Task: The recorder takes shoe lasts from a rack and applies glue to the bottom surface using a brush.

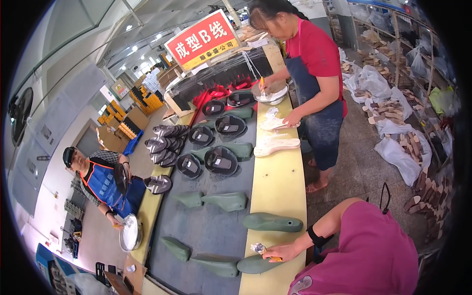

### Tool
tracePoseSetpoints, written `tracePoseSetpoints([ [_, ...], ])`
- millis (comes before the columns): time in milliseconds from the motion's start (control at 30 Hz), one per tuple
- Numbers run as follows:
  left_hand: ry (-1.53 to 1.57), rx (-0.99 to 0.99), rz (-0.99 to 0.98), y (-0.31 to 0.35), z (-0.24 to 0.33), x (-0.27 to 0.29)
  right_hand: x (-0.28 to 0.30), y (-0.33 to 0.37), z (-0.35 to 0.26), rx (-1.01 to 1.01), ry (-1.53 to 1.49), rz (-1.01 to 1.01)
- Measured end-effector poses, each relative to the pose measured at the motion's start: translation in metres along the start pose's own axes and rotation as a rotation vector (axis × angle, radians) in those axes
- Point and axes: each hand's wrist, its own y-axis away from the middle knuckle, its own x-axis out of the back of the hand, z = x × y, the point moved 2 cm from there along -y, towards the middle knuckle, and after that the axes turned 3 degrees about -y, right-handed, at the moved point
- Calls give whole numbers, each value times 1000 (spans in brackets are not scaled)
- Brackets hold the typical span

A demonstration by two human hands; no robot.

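My right hand (289,251) is closed round a short brush (259,248) with a yellow handle and white-smeared bristles. The hand is at the near right of the bench, over a green shoe last (254,265) that lies partly beneath it. Whether the bristles touch the last, I cannot tell. Just beyond it, another green shoe last (273,222) lies on the yellow bench edge (278,189). Several more green lasts, such as this one (225,201), rest on the dark belt (182,223) to the left. My left hand is out of the picture.
Farther along stand black shoe uppers (221,160) beside lasts. A co-worker in red (314,59) brushes a pale sole (275,123) near a white bowl (271,94). Across the belt, a capped co-worker (103,177) holds a dark upper and reaches to another bowl (131,232).
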Motion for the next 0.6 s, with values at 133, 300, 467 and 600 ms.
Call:
tracePoseSetpoints([
  [133, 112, -124, 280, 6, 4, 6, -2, -2, -2, 79, 13, -2],
  [300, 223, -96, 324, 13, 25, 43, 0, 2, -10, 21, -6, 3],
  [467, 243, -61, 294, 12, 21, 42, -9, 1, -15, -64, 46, -21],
  [600, 233, -55, 269, 15, 18, 40, -23, -3, -19, -32, 36, 19],
])
